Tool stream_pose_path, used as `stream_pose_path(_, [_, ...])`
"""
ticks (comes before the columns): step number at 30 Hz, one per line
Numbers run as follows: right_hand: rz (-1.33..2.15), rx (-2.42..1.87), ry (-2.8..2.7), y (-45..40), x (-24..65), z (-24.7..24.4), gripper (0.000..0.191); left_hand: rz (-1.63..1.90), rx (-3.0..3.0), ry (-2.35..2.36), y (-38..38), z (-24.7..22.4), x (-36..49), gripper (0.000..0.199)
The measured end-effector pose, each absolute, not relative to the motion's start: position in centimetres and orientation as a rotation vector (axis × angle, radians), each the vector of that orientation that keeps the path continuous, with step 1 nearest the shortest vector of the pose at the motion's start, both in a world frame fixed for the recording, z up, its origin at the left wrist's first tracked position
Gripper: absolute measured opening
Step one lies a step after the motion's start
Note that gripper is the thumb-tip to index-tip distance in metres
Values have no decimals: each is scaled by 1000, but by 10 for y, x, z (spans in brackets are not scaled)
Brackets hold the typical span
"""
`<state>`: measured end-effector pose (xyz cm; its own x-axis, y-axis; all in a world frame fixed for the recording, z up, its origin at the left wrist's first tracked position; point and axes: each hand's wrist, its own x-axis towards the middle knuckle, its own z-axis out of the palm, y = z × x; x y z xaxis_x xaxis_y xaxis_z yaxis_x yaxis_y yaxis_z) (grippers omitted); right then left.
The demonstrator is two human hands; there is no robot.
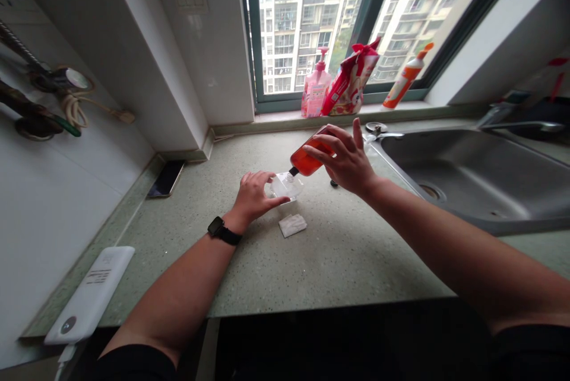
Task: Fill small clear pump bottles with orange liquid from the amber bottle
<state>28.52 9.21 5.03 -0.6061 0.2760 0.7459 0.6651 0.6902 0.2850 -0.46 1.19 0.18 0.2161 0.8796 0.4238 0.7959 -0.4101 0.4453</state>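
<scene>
Right fingers (333,145) clenched around a tilted bottle of orange-red liquid (309,160), its nozzle at a clear plastic pouch (285,186), which left fingers (263,179) grip. All mid-frame above the speckled stone desk (338,262); folded white packet (293,225) just below.

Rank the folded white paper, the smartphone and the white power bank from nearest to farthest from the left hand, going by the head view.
From the left hand:
1. Folded white paper, on the counter just to the hand's right.
2. Smartphone, to the left, by the wall.
3. White power bank, farther left, at the counter's near left edge.
</scene>
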Motion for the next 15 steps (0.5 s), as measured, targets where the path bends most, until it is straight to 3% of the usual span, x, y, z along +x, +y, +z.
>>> stream_pose_path(15, [-678, -691, -2256, 91, 284, 54, 88, 924, 2349, 1601, 14, 2, -8, 66])
